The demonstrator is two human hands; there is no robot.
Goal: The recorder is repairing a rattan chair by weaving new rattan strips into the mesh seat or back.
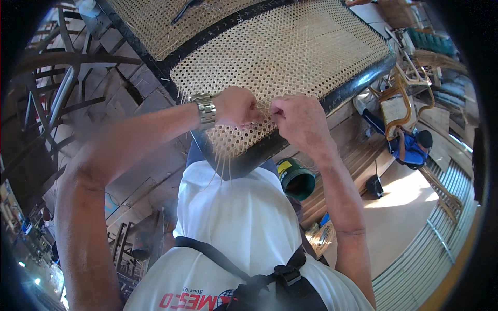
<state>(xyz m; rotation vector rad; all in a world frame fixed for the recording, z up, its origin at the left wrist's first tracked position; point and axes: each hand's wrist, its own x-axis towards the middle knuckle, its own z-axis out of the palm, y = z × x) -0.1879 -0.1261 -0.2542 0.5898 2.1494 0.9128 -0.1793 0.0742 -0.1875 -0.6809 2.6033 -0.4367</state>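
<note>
A panel of woven cane (pixel 290 54) with an open lattice of small holes stretches across a dark, glossy wooden frame (pixel 358 83). Over its near part, close to the frame's front corner, both my hands work face to face with a small gap between them. My left hand (pixel 238 106), below a metal wristwatch, has its fingers curled against the weave. Opposite it, my right hand (pixel 301 119) pinches at the same spot. Thin cane strands seem to run between the fingertips, though they are too fine to make out surely. Loose strand ends (pixel 223 160) hang over the near corner.
A dark-handled tool (pixel 184 10) lies on the far cane section. Below the frame stands a green bucket (pixel 299 181). Dark wooden chair frames (pixel 67 78) crowd the left. At right, a person in blue (pixel 415 147) sits beside a curved wooden chair (pixel 402 98).
</note>
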